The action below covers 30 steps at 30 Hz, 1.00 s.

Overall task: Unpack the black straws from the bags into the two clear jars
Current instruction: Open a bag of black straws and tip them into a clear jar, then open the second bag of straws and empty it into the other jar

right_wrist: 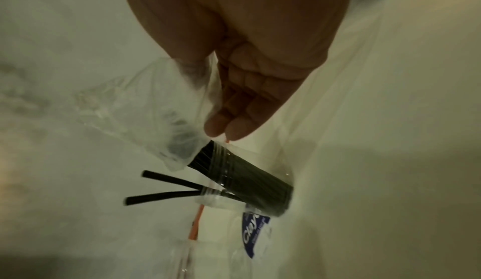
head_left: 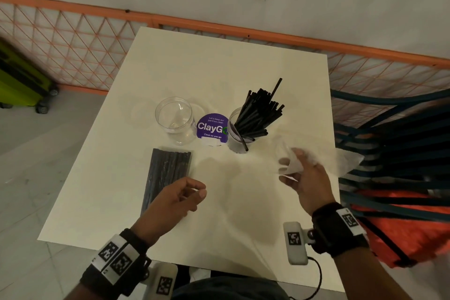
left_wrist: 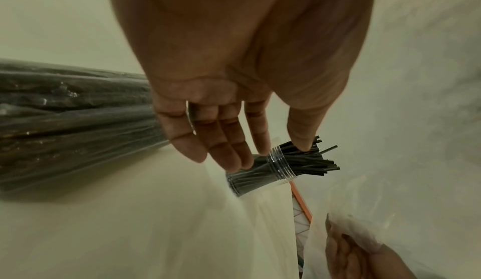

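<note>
On the white table (head_left: 219, 75) stands an empty clear jar (head_left: 175, 119). To its right a second clear jar (head_left: 239, 135) is packed with black straws (head_left: 260, 114), which fan out of its mouth. A sealed bag of black straws (head_left: 168, 173) lies flat in front of the empty jar. My left hand (head_left: 198, 196) hovers over the bag's near end, loosely curled and holding nothing; its fingers (left_wrist: 229, 149) hang relaxed. My right hand (head_left: 291, 163) pinches a crumpled empty clear bag (head_left: 341, 161) just right of the full jar (right_wrist: 247, 180).
A purple ClayGo sticker (head_left: 212, 129) sits between the jars. An orange mesh fence (head_left: 219, 29) runs behind the table. A chair with dark straps and an orange seat (head_left: 394, 178) crowds the right edge. A green suitcase (head_left: 22, 80) stands on the floor at left.
</note>
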### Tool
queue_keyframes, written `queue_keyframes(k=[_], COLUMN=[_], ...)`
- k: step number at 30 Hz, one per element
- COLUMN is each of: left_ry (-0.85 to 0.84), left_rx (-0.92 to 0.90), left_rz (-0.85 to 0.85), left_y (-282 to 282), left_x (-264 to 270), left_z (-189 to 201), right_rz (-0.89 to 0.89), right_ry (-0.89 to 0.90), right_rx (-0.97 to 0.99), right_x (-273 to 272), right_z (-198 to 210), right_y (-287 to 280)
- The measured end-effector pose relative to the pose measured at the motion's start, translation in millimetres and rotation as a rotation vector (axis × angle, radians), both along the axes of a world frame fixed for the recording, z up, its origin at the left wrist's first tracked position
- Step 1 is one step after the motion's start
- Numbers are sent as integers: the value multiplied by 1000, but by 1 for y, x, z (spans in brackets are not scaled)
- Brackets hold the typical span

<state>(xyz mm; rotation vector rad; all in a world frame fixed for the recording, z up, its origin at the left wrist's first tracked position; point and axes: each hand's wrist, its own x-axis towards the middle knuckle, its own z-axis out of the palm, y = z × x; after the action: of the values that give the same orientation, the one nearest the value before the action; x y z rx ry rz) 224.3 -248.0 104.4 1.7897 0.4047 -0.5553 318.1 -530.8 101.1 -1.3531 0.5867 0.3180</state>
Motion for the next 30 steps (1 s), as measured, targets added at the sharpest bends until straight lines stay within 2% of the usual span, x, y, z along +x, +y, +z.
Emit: queue_keyframes(k=[6, 9, 11, 14, 16, 18, 22, 26, 30], left_ry=[-30, -26, -27, -42, -61, -89, -132, -24, 106], left_rx=[4, 6, 16, 36, 57, 115, 380, 658, 798], left_rz=[-25, -19, -10, 19, 45, 52, -3, -60, -83], left_y=[-5, -5, -3, 2, 8, 16, 34, 58, 64], left_x=[3, 2, 0, -4, -5, -6, -5, -1, -2], left_z=[-2, -5, -6, -7, -6, -6, -12, -26, -41], right_rz=[-164, -184, -9, 496, 787, 955, 958, 1085, 988], right_ry=[-74, -91, -65, 46, 154, 185, 255, 217, 235], right_rx=[106, -31, -254, -572, -707, -790, -665, -791, -837], right_x=[11, 9, 4, -7, -16, -24, -30, -33, -37], right_z=[8, 0, -13, -44, -66, -82, -87, -81, -62], right_y=[-9, -24, -35, -38, -34, -26, -1, 12, 12])
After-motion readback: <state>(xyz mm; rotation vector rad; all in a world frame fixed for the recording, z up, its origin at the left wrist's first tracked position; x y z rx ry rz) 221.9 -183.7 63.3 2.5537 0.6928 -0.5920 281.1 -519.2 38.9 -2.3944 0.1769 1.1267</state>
